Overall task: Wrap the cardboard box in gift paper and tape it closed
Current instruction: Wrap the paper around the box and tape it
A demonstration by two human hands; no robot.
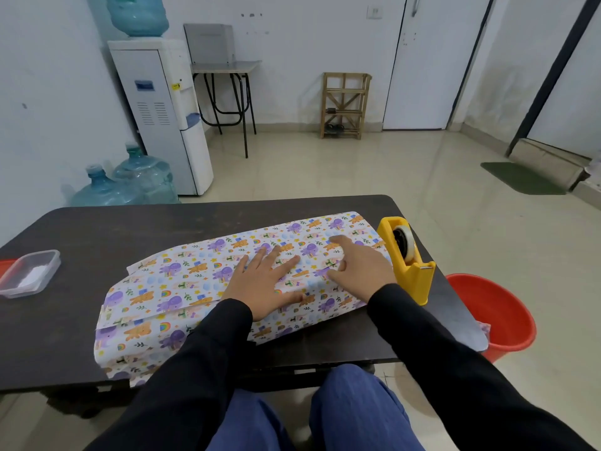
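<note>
Clear plastic container (29,273) at tabletop (97,229) left edge; red bucket (497,317) on floor, right; water dispenser (162,115) against far wall.

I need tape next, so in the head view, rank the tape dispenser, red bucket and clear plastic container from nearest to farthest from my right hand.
1. Tape dispenser, on the table just right of the right hand.
2. Red bucket, on the floor beyond the table's right end.
3. Clear plastic container, far left on the table.

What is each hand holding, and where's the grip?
Left hand lies flat on the gift paper, pressing, no grip. Right hand rests half curled on the paper fold; a pinch there cannot be told.
</note>
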